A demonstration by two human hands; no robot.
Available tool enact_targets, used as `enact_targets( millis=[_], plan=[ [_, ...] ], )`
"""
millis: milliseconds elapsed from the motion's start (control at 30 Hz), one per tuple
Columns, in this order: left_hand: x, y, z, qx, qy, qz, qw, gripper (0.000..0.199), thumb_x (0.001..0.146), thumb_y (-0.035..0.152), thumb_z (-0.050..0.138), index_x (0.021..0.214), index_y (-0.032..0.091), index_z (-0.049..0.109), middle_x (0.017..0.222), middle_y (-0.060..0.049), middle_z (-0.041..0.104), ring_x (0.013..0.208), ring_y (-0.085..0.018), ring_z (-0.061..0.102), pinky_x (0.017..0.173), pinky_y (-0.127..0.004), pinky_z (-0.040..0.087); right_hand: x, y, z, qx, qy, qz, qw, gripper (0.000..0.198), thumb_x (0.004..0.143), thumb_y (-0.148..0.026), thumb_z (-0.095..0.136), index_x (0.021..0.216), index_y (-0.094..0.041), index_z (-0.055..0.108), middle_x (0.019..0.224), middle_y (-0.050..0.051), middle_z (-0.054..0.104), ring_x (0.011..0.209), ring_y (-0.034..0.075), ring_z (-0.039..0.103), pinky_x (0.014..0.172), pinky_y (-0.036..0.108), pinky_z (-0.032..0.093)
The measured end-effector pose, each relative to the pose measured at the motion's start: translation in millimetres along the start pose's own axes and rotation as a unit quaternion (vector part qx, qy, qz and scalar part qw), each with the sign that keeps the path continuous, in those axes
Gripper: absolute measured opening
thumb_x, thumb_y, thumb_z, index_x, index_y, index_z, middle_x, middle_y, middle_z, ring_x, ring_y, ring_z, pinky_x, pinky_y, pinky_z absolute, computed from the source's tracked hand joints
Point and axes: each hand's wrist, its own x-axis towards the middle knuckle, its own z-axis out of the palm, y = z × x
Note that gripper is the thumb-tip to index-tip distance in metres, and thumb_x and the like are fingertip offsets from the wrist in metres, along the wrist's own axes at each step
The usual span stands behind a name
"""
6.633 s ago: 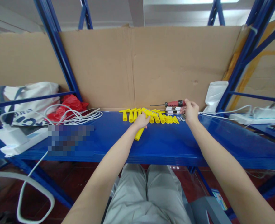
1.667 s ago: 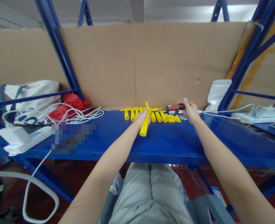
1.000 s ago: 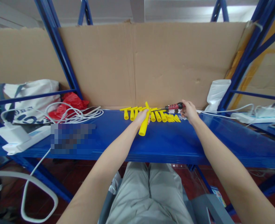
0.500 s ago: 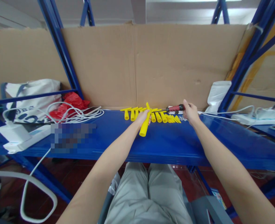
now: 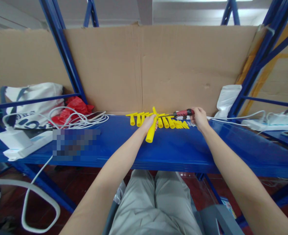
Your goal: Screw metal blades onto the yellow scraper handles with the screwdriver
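My left hand is closed around a yellow T-shaped plastic part with a hollow tube handle, held tilted above the table. In my right hand is the end of a red and black screwdriver, lying level. Its thin shaft points left and reaches the yellow part near the crosspiece; the exact contact of the tip is too small to make out. Behind my hands several more yellow T-shaped parts lie in a row. Small yellow flat pieces and tiny silvery bits lie at the row's right end.
The blue table backs onto a cardboard panel. Coiled white cable, a red plastic bag, a white cloth bag and a power strip occupy the left. A white pouch and another power strip sit right.
The fingers of my right hand have shifted on the screwdriver's handle end, now wrapped a little further over it. My left hand and the yellow part stay nearly where they were.
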Motion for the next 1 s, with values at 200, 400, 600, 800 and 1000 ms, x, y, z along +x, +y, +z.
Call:
enact_targets(
  millis=[200, 400, 600, 800, 1000],
  plan=[
    [-3.3, 1.4, 0.7, 0.008, 0.005, 0.003, 1.0, 0.034, 0.091, 0.026, 0.033, 0.059, 0.019, 0.042, 0.037, 0.005, 0.04, 0.027, -0.008, 0.037, 0.032, -0.02, 0.028, -2.0, -0.1, 0.6, 0.011, -0.02, -0.021, 1.0, 0.033, 0.074, -0.052, 0.058, 0.073, -0.022, 0.043, 0.04, -0.008, 0.041, 0.029, 0.008, 0.034, 0.028, 0.021, 0.023],
    [-4.0, 1.2, 0.1, 0.004, -0.002, 0.018, 1.0, 0.03, 0.091, 0.024, 0.034, 0.062, 0.019, 0.042, 0.04, 0.006, 0.042, 0.026, -0.007, 0.037, 0.031, -0.02, 0.029, -0.8, 0.3, 0.6, 0.017, -0.004, -0.027, 0.999, 0.033, 0.068, -0.048, 0.064, 0.077, -0.022, 0.045, 0.042, -0.01, 0.041, 0.03, 0.008, 0.036, 0.029, 0.02, 0.024],
    [-6.6, 2.0, 1.2, 0.029, -0.014, 0.002, 0.999, 0.033, 0.092, 0.027, 0.032, 0.061, 0.02, 0.041, 0.036, 0.005, 0.04, 0.027, -0.007, 0.037, 0.032, -0.019, 0.029, -2.1, 0.3, -0.4, -0.002, 0.001, -0.046, 0.999, 0.04, 0.07, -0.058, 0.06, 0.073, -0.023, 0.042, 0.039, -0.009, 0.039, 0.029, 0.008, 0.034, 0.028, 0.021, 0.021],
    [-6.0, 2.0, 0.7, 0.028, -0.011, 0.008, 1.0, 0.032, 0.09, 0.028, 0.033, 0.061, 0.019, 0.042, 0.035, 0.005, 0.04, 0.029, -0.008, 0.038, 0.033, -0.019, 0.03, -2.8, -2.7, -0.3, 0.037, 0.003, -0.019, 0.999, 0.036, 0.067, -0.052, 0.065, 0.074, -0.023, 0.044, 0.044, -0.008, 0.045, 0.032, 0.009, 0.039, 0.029, 0.021, 0.025],
    [-3.9, -0.2, 0.2, 0.028, -0.008, 0.007, 1.0, 0.033, 0.09, 0.027, 0.034, 0.059, 0.019, 0.043, 0.036, 0.004, 0.04, 0.029, -0.008, 0.038, 0.033, -0.02, 0.031, -1.7, 0.7, -0.2, 0.008, -0.009, -0.033, 0.999, 0.044, 0.07, -0.064, 0.059, 0.07, -0.023, 0.042, 0.037, -0.009, 0.035, 0.028, 0.007, 0.03, 0.028, 0.021, 0.019]
  ],
)
